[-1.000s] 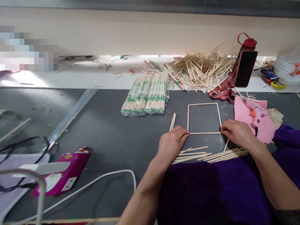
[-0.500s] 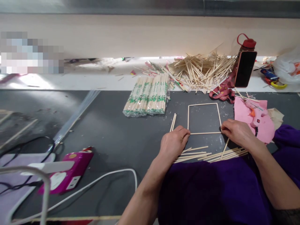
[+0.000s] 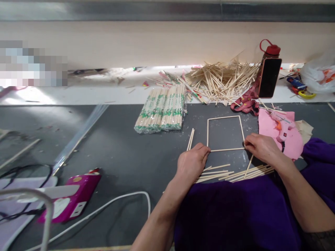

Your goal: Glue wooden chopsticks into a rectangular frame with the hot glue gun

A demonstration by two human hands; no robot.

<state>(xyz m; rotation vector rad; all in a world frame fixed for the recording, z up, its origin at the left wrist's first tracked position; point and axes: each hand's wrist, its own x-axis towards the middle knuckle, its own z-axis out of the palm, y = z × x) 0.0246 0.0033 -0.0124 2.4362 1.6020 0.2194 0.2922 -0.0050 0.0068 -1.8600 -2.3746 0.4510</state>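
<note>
I can see the frame (image 3: 227,150) on the table (image 3: 125,157), left hand (image 3: 194,158) pinching its eight o'clock corner, right hand (image 3: 263,147) its four o'clock; a glue gun (image 3: 283,129) lies toward three.

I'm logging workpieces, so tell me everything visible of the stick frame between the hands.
The stick frame has four thin, pale, straight sides, seemingly wooden, outlining a slightly skewed, open quadrilateral. It appears to lie flat on the dark tabletop. The left hand pinches its near left corner, the right hand its near right one, hiding both.
</note>
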